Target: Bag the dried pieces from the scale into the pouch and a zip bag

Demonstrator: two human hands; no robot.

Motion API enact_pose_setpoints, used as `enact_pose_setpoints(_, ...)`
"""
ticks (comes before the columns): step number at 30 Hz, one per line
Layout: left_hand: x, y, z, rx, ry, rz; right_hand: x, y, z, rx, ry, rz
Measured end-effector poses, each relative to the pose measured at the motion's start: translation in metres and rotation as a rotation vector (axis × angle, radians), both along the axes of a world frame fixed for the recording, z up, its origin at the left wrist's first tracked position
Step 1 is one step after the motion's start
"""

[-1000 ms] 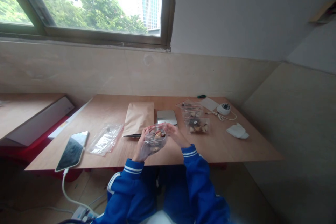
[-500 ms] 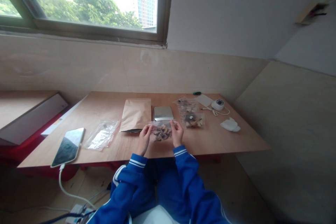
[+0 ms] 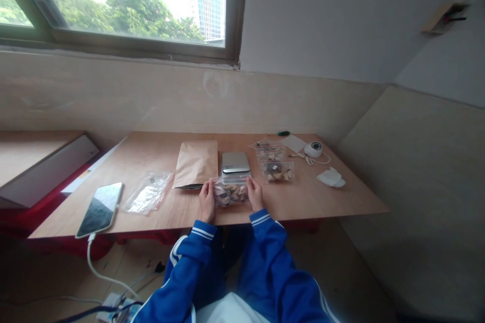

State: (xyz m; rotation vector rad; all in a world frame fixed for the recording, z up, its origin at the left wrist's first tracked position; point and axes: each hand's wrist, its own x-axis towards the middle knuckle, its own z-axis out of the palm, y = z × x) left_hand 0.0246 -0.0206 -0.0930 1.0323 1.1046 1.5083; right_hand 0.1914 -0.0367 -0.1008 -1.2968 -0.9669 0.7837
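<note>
A small clear zip bag (image 3: 230, 193) with brown and pale pieces inside lies flat on the wooden table (image 3: 314, 197), close to its front edge. My left hand (image 3: 206, 202) holds the bag's left side and my right hand (image 3: 255, 195) holds its right side, fingers resting on the top strip. Both arms wear blue sleeves with white cuff stripes. Just behind the bag sit a small silver scale (image 3: 235, 162) and a flat brown paper pouch (image 3: 196, 164).
Two more filled clear bags (image 3: 275, 161) lie to the right of the scale. Empty clear bags (image 3: 147, 192) and a phone (image 3: 100, 209) on a white cable lie left. A white round device (image 3: 313, 149), a white pad (image 3: 331, 177) and a green pen (image 3: 284, 133) are far right.
The bag was held up in the air in both hands a second ago; it has come down flat onto the table, with a hand on each side.
</note>
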Motion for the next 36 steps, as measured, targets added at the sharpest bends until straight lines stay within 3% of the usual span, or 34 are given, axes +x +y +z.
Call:
enact_pose_setpoints(8, -0.002, 0.001, -0.009, -0.032, -0.024, 0.016, 0.007, -0.005, -0.004, -0.007, -0.056, 0.032)
enact_pose_setpoints(19, -0.004, 0.000, -0.010, -0.054, -0.086, -0.024, 0.008, -0.002, -0.010, 0.008, -0.078, -0.103)
enact_pose_setpoints(27, -0.002, 0.004, -0.015, -0.056, -0.143, -0.045, 0.009, -0.001, -0.011, 0.023, -0.018, -0.046)
enact_pose_setpoints(36, -0.001, 0.004, -0.015, -0.070, -0.175, -0.097, 0.033, 0.000, -0.020, 0.043, 0.072, 0.037)
